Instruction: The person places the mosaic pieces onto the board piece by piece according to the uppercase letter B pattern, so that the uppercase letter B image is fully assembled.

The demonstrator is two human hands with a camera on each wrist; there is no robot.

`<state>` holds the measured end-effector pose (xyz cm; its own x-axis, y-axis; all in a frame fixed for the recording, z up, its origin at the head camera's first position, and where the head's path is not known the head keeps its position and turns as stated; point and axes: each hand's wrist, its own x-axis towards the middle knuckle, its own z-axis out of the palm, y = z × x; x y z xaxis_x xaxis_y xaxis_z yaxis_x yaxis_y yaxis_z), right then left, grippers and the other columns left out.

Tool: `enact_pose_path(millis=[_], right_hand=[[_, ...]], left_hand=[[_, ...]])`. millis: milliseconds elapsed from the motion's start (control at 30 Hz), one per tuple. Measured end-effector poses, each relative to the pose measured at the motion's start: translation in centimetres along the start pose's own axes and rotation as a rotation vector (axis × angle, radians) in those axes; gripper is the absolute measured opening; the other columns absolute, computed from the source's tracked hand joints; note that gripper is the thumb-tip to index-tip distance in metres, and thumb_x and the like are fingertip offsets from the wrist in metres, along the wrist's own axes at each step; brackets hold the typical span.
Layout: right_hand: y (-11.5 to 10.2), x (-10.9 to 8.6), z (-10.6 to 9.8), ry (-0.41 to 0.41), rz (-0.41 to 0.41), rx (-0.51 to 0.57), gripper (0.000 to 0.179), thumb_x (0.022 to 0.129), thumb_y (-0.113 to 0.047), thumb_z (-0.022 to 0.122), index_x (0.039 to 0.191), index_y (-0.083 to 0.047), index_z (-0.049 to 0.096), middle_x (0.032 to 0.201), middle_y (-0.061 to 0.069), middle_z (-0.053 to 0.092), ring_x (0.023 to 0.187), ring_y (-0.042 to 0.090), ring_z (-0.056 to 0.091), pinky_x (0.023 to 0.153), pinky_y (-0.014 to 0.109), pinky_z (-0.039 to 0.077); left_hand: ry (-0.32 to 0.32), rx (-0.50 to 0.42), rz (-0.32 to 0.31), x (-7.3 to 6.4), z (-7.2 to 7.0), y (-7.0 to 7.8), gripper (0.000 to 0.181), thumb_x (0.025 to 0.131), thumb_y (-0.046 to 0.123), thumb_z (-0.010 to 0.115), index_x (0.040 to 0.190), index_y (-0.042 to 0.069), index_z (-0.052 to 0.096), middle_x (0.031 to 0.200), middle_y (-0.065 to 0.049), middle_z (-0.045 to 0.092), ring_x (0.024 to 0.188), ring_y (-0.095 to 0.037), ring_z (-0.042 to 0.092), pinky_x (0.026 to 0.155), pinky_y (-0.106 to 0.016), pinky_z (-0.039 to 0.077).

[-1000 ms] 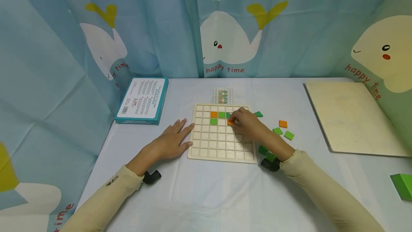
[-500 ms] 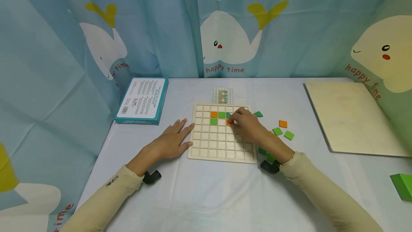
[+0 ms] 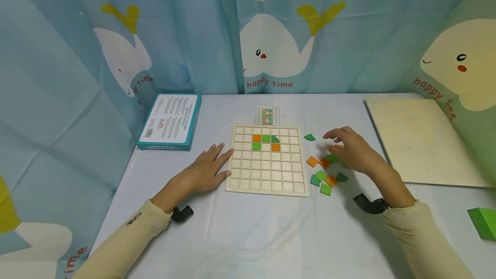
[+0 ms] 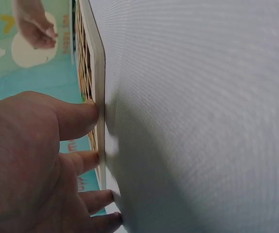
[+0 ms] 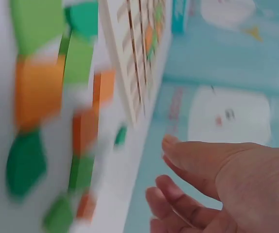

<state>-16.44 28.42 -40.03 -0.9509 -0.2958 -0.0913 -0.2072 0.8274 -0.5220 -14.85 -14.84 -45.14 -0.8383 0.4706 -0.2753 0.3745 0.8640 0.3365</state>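
Observation:
A wooden grid board (image 3: pixel 267 175) lies mid-table. In its upper cells are an orange square tile (image 3: pixel 257 138), light green squares, a dark green quarter-round tile (image 3: pixel 275 139) and a second orange square (image 3: pixel 275 147). My left hand (image 3: pixel 205 169) has its fingers spread, thumb and fingertips touching the board's left edge; the left wrist view shows this contact too. To the right, my right hand (image 3: pixel 354 152) hovers over loose tiles, thumb and fingers apart and holding nothing. Below it lie light green (image 3: pixel 326 189), orange (image 3: pixel 312 161) and dark green tiles (image 3: pixel 309 137); the hand hides some.
A small pattern card (image 3: pixel 267 115) sits behind the board. A teal box (image 3: pixel 169 119) stands back left. At right lie a large pale panel (image 3: pixel 426 141) and a green block (image 3: pixel 482 223). A whale-print curtain (image 3: pixel 209 33) hangs behind the table.
My right hand has let go of the orange square, which now lies in a board cell, and has moved right over the loose tiles. My left hand stays at the board's edge.

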Motion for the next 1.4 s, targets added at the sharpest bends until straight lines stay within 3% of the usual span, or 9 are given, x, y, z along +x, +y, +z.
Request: enact_pose_path(millis=[233, 400, 700, 1167, 1400], right_hand=[[5.0, -1.9, -1.3, 0.008, 0.088, -0.026, 0.041, 0.105, -0.014, 0.064, 0.137, 0.011, 0.056, 0.13, 0.036, 0.053, 0.12, 0.053, 0.054, 0.094, 0.067, 0.049], [6.1, -1.7, -0.3, 0.007, 0.079, -0.005, 0.04, 0.103, -0.012, 0.068, 0.135, 0.01, 0.058, 0.123, 0.033, 0.056, 0.113, 0.047, 0.056, 0.091, 0.06, 0.048], [5.4, -0.6, 0.8, 0.047, 0.038, -0.024, 0.032, 0.099, -0.003, 0.069, 0.127, 0.012, 0.063, 0.117, 0.029, 0.059, 0.106, 0.042, 0.056, 0.09, 0.057, 0.048], [5.4, 0.4, 1.6, 0.058, 0.071, -0.023, 0.03, 0.104, -0.003, 0.063, 0.13, 0.012, 0.061, 0.12, 0.032, 0.058, 0.109, 0.044, 0.055, 0.091, 0.059, 0.05], [2.6, 1.9, 2.1, 0.078, 0.056, -0.01, 0.033, 0.105, -0.005, 0.063, 0.132, 0.012, 0.061, 0.122, 0.033, 0.056, 0.11, 0.045, 0.056, 0.093, 0.06, 0.051]], left_hand=[[-0.005, 0.007, -0.001, 0.0, 0.1, 0.0, 0.071, 0.11, 0.049, 0.047, 0.171, 0.023, 0.022, 0.178, -0.014, 0.01, 0.164, -0.037, 0.006, 0.131, -0.057, 0.013], [-0.003, -0.002, 0.003, 0.0, 0.0, 0.1, 0.071, 0.11, 0.049, 0.049, 0.17, 0.022, 0.022, 0.177, -0.014, 0.011, 0.164, -0.038, 0.006, 0.131, -0.058, 0.013], [-0.01, -0.002, -0.005, 0.0, -0.1, 0.2, 0.071, 0.11, 0.05, 0.048, 0.171, 0.023, 0.022, 0.178, -0.014, 0.01, 0.164, -0.037, 0.006, 0.131, -0.057, 0.013], [-0.003, -0.004, -0.005, -0.1, -0.1, 0.2, 0.071, 0.109, 0.049, 0.049, 0.17, 0.023, 0.023, 0.178, -0.013, 0.011, 0.164, -0.037, 0.006, 0.131, -0.058, 0.013], [0.004, -0.004, -0.002, -0.2, -0.2, 0.2, 0.071, 0.109, 0.048, 0.05, 0.17, 0.023, 0.023, 0.178, -0.013, 0.01, 0.164, -0.037, 0.007, 0.131, -0.057, 0.013]])
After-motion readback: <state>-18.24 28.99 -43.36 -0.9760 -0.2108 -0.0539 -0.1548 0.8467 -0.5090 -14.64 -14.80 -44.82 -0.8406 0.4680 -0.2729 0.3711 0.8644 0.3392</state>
